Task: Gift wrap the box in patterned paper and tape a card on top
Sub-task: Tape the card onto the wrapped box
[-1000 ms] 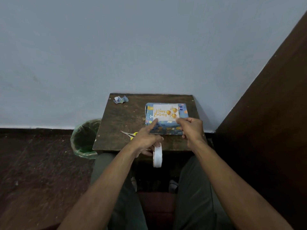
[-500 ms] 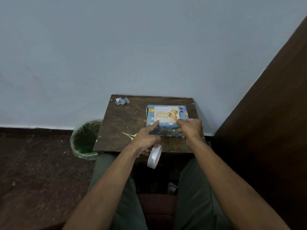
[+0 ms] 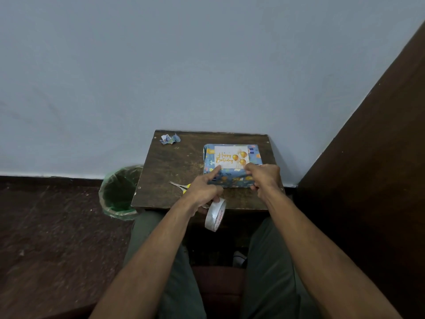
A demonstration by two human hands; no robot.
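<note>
I see the box point(image 3: 232, 165) lying flat just ahead of both hands, long axis left-right, card point(image 3: 231, 157) text facing me. Left hand point(image 3: 202, 192) grips the tape point(image 3: 215, 214), forefinger on the card's near edge; right hand point(image 3: 264, 178) pinches near that edge. Bare bench point(image 3: 177, 171) lies left.

Head camera looks steeply down over table point(image 3: 174, 166).

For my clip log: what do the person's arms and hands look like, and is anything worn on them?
Both forearms are bare up to the frame edge, no sleeves visible. The left hand and right hand wear no gloves. No watch or wristband shows; rings cannot be told.
</note>
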